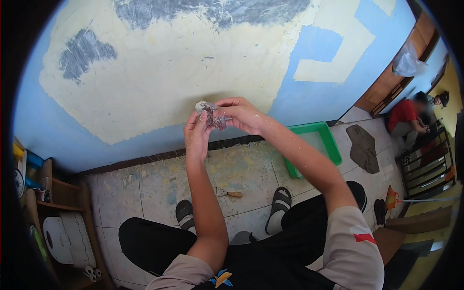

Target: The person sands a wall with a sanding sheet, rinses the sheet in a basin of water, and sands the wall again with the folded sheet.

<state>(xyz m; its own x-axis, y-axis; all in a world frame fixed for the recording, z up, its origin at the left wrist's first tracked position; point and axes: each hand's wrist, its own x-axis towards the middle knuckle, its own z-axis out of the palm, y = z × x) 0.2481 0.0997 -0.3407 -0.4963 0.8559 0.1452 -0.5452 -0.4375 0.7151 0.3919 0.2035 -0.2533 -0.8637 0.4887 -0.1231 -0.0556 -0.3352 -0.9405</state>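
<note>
Both hands are raised in front of the wall and hold a small crumpled piece (209, 110), greyish purple and reddish brown, coated in pale dust. Its exact kind cannot be made out. My left hand (196, 135) grips it from the left and below, with the thumb pressed on its front. From the right, my right hand (239, 116) pinches its edge between thumb and fingers. White specks cover both hands and forearms. Just behind them is the wall (193, 72), with cream, blue and grey scraped patches.
On the debris-strewn tiled floor lies a tool with a wooden handle (234, 194). A green tub (333, 147) stands at the wall's foot, beside a dark cloth (363, 149). Shelves (67, 208) are at left. Far right, a person in red (405, 116) sits near another person.
</note>
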